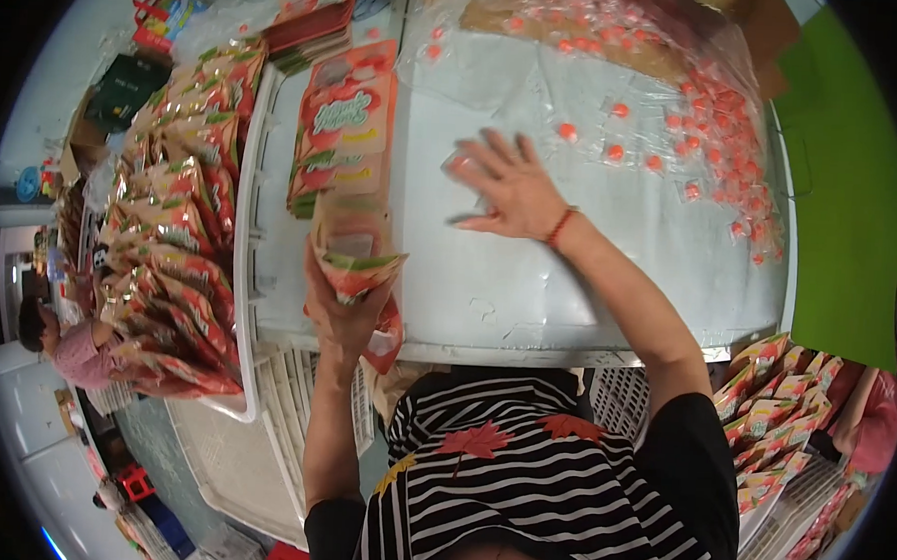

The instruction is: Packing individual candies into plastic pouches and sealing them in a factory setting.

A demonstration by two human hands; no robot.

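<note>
My left hand (339, 320) is closed around an upright red and green pouch (357, 268) near the table's front edge, its mouth gaping toward me. A red packet corner (385, 349) shows beside that wrist, at the table edge; what it belongs to is partly hidden. My right hand (522, 191), with a red cord at the wrist, is spread wide above the white table (468, 301), holding nothing and slightly blurred. Beyond the held pouch lies a stack of flat printed pouches (344, 110). A few clear-wrapped red candies (616, 152) are scattered right of my right hand, beside a larger heap (725, 142).
A white crate (251, 301) packed with filled pouches (187, 204) stands along the left. Clear plastic sheeting (694, 36) and more candies cover the far right. Another stack (309, 36) lies at the back. More pouches (778, 410) stand lower right, near a co-worker's arm (853, 413).
</note>
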